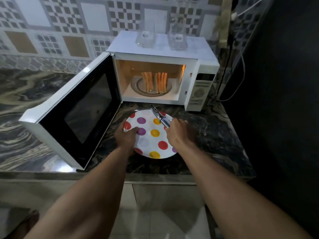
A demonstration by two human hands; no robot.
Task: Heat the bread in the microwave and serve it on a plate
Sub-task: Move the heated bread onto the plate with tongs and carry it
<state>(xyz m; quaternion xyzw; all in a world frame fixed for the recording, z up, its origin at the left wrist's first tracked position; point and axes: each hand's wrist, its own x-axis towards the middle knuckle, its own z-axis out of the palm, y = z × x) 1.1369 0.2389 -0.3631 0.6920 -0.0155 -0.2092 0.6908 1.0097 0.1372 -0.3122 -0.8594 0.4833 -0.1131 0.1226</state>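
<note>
Two hands work: left hand (126, 138) grips the plate (149, 126) rim, right hand (179, 131) clasps tongs (159, 117). Beyond them, bread (154, 81) stands inside the microwave (155, 57).

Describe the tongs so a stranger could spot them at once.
Find the white microwave, door open, on the dark counter. Before it is a plate with coloured dots. The tongs slant over the plate's far edge, gripped by the right hand: the only shiny metal thing there.

We see bread slices (154, 81) standing on edge on the turntable (138, 87) inside our lit white microwave (205, 66), door (77, 107) swung wide; the spotted plate (148, 125) faces up at the worktop (212, 135) just before it.
</note>
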